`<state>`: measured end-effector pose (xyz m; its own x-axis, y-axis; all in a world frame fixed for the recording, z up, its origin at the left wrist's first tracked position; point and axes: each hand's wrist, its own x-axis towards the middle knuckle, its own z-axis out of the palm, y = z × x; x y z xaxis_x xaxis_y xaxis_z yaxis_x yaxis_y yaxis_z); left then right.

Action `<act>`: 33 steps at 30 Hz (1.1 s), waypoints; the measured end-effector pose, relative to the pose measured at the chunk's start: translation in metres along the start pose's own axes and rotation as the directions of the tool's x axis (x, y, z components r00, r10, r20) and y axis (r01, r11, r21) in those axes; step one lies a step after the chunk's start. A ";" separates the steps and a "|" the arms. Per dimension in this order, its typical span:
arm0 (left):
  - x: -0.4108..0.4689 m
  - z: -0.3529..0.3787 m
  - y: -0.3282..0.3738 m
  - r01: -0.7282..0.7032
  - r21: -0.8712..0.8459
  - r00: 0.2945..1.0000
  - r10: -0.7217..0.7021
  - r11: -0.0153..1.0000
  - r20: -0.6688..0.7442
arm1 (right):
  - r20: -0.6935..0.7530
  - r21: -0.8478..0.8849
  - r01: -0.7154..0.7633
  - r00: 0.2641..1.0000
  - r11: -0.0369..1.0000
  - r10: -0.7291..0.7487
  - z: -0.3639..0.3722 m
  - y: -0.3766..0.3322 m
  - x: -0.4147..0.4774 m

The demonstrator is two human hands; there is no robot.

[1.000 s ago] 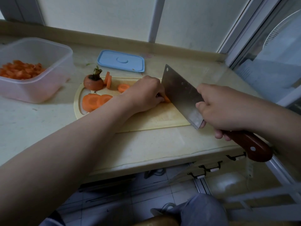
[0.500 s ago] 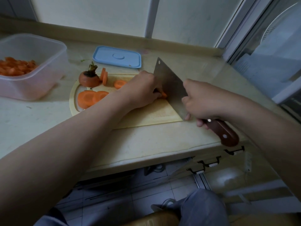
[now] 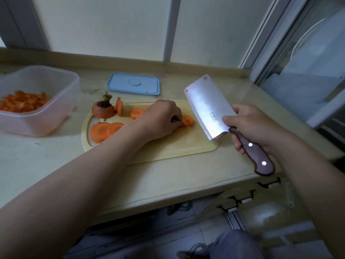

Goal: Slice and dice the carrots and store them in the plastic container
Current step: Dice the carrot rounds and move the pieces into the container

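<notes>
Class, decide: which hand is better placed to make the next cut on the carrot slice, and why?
Right. The right hand grips the cleaver, raised near the cutting board; the left hand pinches the carrot slice.

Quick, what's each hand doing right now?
Left hand: holding a carrot piece on the cutting board.
Right hand: gripping the cleaver by its handle.

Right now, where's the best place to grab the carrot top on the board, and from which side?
Probably pinch the stalk stub from above: the carrot top sits cut face down, stalk up. Or clasp its rounded body from the left, since upright slices stand at its right.
</notes>
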<state>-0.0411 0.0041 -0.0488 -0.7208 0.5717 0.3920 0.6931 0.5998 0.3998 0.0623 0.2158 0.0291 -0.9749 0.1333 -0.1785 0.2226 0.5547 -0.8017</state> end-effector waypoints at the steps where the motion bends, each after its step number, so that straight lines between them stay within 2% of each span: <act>1: 0.000 -0.001 0.001 0.005 -0.001 1.000 -0.005 1.000 -0.001 | 0.006 0.070 -0.024 1.000 0.997 0.024 0.002 0.009 0.004; 5: -0.001 -0.004 0.002 0.031 0.009 0.999 -0.031 0.999 0.012 | 0.032 0.281 -0.053 0.998 0.958 0.046 0.009 0.040 0.021; 8: -0.002 -0.005 0.003 0.076 -0.014 0.997 -0.076 0.997 0.022 | 0.070 0.358 -0.043 0.997 0.933 0.020 0.009 0.049 0.028; 12: -0.001 -0.007 0.006 0.171 -0.025 0.985 -0.171 0.985 0.023 | 0.124 0.386 -0.020 0.992 0.922 -0.030 0.009 0.055 0.032; 19: 0.003 -0.011 0.003 0.288 0.028 0.958 -0.288 0.957 0.012 | 0.127 0.420 0.002 0.990 0.907 -0.061 0.008 0.061 0.036; 28: 0.003 -0.024 -0.014 0.326 0.301 0.945 -0.301 0.896 -0.127 | 0.101 0.443 0.023 0.992 0.896 -0.075 0.010 0.063 0.037; 30: 0.003 -0.025 -0.014 0.335 0.292 0.941 -0.305 0.896 -0.144 | 0.099 0.451 0.024 0.992 0.892 -0.077 0.010 0.063 0.037; 33: 0.003 -0.023 -0.006 0.269 0.160 0.959 -0.248 0.950 -0.140 | 0.107 0.466 0.030 0.990 0.884 -0.091 0.009 0.063 0.035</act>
<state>-0.0470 -0.0106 -0.0311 -0.8619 0.3213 0.3924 0.4636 0.8127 0.3528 0.0421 0.2482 -0.0324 -0.9862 -0.0066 -0.1652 0.1635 0.1121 -0.9802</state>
